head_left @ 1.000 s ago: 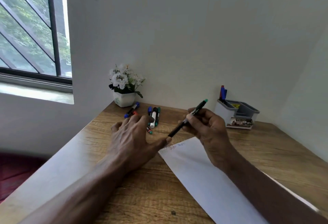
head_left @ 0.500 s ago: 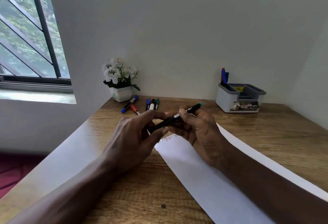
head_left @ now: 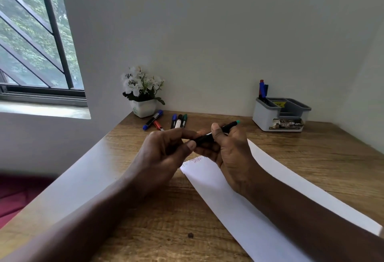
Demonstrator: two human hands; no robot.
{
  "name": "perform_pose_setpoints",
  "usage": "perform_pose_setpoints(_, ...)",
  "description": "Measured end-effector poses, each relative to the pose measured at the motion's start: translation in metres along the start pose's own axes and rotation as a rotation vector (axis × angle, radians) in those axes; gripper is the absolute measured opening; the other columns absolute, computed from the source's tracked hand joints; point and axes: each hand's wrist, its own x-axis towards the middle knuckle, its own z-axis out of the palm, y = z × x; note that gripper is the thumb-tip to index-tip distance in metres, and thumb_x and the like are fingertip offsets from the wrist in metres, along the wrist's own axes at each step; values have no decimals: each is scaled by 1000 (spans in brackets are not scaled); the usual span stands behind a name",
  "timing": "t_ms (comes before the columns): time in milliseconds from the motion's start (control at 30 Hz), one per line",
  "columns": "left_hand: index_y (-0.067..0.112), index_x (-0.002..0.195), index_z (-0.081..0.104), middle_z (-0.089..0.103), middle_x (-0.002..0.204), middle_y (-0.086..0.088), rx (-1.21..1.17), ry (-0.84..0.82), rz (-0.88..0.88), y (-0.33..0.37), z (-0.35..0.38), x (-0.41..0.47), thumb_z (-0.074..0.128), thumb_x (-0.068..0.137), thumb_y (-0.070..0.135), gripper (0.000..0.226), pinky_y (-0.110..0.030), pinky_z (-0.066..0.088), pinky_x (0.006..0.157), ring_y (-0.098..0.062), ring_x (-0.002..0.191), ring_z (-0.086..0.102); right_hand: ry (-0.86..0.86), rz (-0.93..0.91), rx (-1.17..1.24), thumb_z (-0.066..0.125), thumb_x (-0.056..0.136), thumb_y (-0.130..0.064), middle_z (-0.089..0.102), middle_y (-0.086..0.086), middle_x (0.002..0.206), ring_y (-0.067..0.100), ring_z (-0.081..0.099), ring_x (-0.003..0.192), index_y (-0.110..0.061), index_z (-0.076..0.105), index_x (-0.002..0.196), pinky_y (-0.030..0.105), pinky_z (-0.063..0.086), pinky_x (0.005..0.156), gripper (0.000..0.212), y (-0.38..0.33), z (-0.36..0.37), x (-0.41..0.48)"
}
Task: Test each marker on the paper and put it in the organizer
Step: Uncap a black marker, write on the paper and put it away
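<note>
A person seated at a wooden desk holds a black marker with a green end between both hands, above the near corner of a sheet of white paper. The right hand is clamped around the middle of the marker, thumb pressed on top of the barrel, the green end pointing up and away to the right. The left hand is closed on the marker's lower, nearer end, thumb and fingers pinched around it; whether that end is a cap cannot be told from the view. The marker is tilted, clear of the paper, and both hands meet over it.

The paper lies flat and runs diagonally from the desk's centre toward the lower right edge. Faint reddish scribbles show at its top corner, just under the hands.

Further back, loose markers lie on the desk near the wall: a blue marker and a red marker beside a white pot of white flowers, and a row of three markers lying side by side just to the right. A grey organizer stands at the far right against the wall, well apart from the hands, with a blue and a red marker standing upright in its left compartment. A barred window fills the upper left.
</note>
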Motion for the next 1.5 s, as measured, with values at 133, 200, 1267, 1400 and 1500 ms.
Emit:
perform_pose_setpoints(133, 30, 124, 73, 67, 70, -1, 53, -5, 8, 0, -1, 0, 62, 101, 19, 28, -44, 39, 53, -30, 60, 51, 68, -31, -65, 48, 107, -23, 72, 21, 109, 30, 78, 87, -6, 49, 125, 38, 64, 69, 25, 3, 3, 1)
perform_pose_setpoints(200, 30, 129, 71, 70, 75, 14, 99, -46, 17, 1, -1, -2, 62, 101, 15, 32, -30, 39, 54, -8, 59, 54, 129, -38, -66, 45, 108, -29, 72, 17, 99, 28, 78, 78, -11, 49, 122, 38, 63, 61, 23, 0, 1, 3)
perform_pose_setpoints(1267, 37, 104, 74, 70, 96, 19, 689, 61, -377, -11, -12, 8, 77, 85, 50, 23, -22, 42, 65, -1, 90, 58, 245, -106, -73, 78, 87, -25, 61, 0, 53, 9, 50, 41, -10, 63, 78, 27, 52, 50, 23, -11, -36, 18)
perform_pose_setpoints(1400, 37, 111, 68, 69, 105, 18, 712, 77, -411, -10, -12, 7, 67, 84, 68, 41, -39, 53, 86, -10, 103, 63, 264, -171, -187, 65, 98, -30, 63, 4, 58, 8, 55, 44, -9, 69, 86, 29, 53, 53, 24, -10, -39, 18)
perform_pose_setpoints(1500, 40, 129, 57, 55, 140, 3, 816, 26, -505, -8, -13, 7, 50, 78, 86, 69, -49, 37, 106, -22, 130, 50, 236, -244, -308, 52, 104, -38, 70, 8, 62, 11, 61, 49, -11, 72, 83, 27, 52, 52, 39, -12, -40, 17)
